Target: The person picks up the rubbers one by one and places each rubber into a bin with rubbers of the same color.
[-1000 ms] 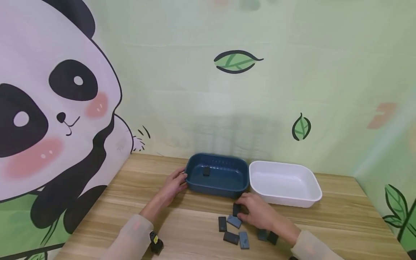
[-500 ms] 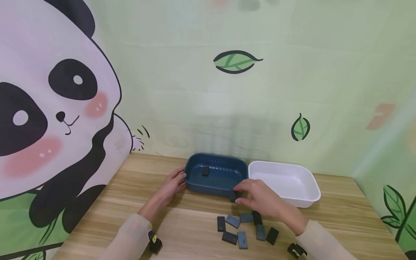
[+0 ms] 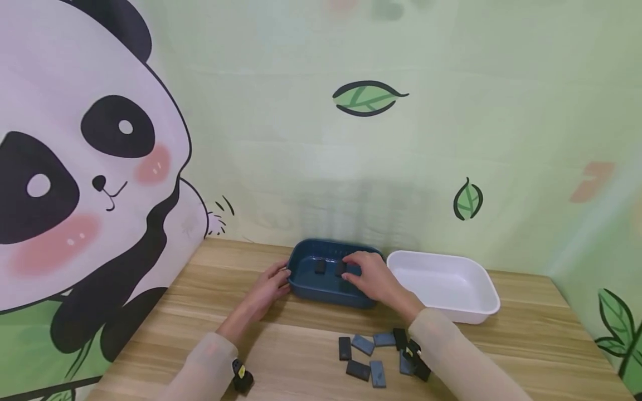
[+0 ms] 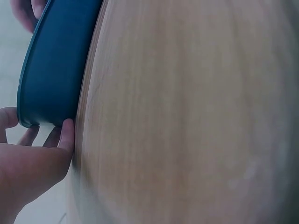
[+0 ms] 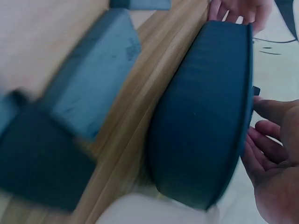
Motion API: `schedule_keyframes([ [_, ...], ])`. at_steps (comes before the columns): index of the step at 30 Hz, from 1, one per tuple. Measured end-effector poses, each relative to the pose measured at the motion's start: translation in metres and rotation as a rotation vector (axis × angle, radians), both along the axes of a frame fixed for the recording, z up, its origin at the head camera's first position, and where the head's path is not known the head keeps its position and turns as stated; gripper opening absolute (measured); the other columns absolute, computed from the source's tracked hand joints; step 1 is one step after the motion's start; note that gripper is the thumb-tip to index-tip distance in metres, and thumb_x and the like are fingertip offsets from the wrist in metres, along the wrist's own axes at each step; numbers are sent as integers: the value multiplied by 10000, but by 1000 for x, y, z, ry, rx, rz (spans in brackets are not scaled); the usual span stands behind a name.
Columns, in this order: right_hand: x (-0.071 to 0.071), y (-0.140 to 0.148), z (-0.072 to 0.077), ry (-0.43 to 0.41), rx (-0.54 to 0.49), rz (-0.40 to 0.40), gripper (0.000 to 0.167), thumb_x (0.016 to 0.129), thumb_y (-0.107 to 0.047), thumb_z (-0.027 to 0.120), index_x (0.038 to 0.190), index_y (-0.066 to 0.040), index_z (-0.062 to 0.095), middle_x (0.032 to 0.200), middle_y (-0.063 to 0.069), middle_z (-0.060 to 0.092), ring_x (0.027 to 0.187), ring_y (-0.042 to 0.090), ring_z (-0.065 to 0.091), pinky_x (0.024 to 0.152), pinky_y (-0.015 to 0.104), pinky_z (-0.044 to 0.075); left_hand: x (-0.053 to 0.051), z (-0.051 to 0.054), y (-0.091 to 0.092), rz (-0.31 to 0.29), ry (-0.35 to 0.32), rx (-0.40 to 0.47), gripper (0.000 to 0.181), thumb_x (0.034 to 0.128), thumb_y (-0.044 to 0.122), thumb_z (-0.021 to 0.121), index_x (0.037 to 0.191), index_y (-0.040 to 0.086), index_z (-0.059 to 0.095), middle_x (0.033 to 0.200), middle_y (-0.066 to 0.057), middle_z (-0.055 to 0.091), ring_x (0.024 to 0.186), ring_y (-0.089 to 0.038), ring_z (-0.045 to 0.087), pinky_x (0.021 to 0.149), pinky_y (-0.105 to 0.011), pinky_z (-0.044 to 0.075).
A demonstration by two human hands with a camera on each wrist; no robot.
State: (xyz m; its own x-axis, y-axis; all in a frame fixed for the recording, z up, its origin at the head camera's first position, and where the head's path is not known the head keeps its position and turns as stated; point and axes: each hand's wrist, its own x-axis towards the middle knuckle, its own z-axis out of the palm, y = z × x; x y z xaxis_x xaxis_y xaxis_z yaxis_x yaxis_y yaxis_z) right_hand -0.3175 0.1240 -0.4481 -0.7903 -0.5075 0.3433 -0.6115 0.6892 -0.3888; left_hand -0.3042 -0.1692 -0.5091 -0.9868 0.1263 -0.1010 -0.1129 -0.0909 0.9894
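Backdrop: green cloth (image 3: 271, 139) behind everything, with a printed panda (image 3: 100, 195) filling the left side.
Counter: wood-grained counter (image 3: 286, 351) carrying two trays side by side at its far edge and a scatter of blocks nearer the person.
White tray: the white tray (image 3: 438, 278) stands just right of the blue one, partly behind the right forearm.
Blue tray: the blue tray (image 3: 326, 296) sits between the hands, its long side facing the person.
Right sleeve: the sleeve (image 3: 461, 356) crosses above the right-hand end of the scatter and hides part of it.
Right hand: the right hand (image 3: 375, 275) reaches over the near wall and pinches a block between thumb and fingertips, a narrow gap apart.
Left hand: the left hand (image 3: 266, 289) rests its fingers against the tray's left end, gripping no block.
Loose blocks: dark and blue-grey loose blocks (image 3: 378, 373) lie near side of the trays, at mixed angles.
Held block: the black block (image 3: 340, 268) lies left of the right fingertips, within the tray's outline, long axis pointing roughly away from the person; whether it touches the floor is hard to tell.
Neighbour: another dark block (image 3: 320, 266) lies in the tray just left of it, apart, the closest obstacle.
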Motion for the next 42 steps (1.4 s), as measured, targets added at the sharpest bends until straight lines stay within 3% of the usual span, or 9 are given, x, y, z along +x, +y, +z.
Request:
schedule_keyframes([
  [8,-33,-18,-14,-61,76,-89,306,934,-107,815,1198,30,742,1125,172,758,1052,315,729,925,463,606,-2,-2,5,-3,-7,13,549,1103,127,496,1608,-33,351,1604,-310,401,1464,-441,449,1208,-518,410],
  [15,-48,-24,-26,-86,125,-115,279,900,-94,832,1134,35,751,1018,145,756,994,317,717,891,468,600,-3,-4,9,-8,2,14,536,1101,119,499,1597,-38,370,1584,-311,422,1452,-446,460,1202,-523,419],
  [22,-53,-30,-34,-164,87,-174,289,911,-94,827,1161,30,752,1040,149,754,1024,308,707,935,465,592,-3,-3,5,-11,9,15,532,1101,123,504,1595,-33,381,1580,-303,436,1444,-441,472,1192,-513,434],
  [30,-55,-37,-44,-175,64,-141,300,909,-92,827,1174,28,753,1104,160,763,1085,318,709,970,469,589,0,-3,-2,7,-3,15,533,1098,107,501,1594,-39,372,1588,-317,413,1442,-454,469,1188,-520,436],
  [36,-57,-35,-44,-190,12,-160,295,868,-85,865,1125,15,759,1046,139,762,1025,295,712,954,459,590,0,-2,-1,0,2,24,546,1095,106,506,1600,-42,360,1593,-318,406,1442,-448,471,1187,-503,441],
  [42,-60,-36,-42,-209,38,-148,290,877,-102,867,1120,8,754,1037,129,739,1007,280,693,955,454,584,-2,-1,-3,-14,-4,20,554,1101,117,503,1610,-34,345,1589,-331,404,1439,-451,476,1183,-499,445],
])
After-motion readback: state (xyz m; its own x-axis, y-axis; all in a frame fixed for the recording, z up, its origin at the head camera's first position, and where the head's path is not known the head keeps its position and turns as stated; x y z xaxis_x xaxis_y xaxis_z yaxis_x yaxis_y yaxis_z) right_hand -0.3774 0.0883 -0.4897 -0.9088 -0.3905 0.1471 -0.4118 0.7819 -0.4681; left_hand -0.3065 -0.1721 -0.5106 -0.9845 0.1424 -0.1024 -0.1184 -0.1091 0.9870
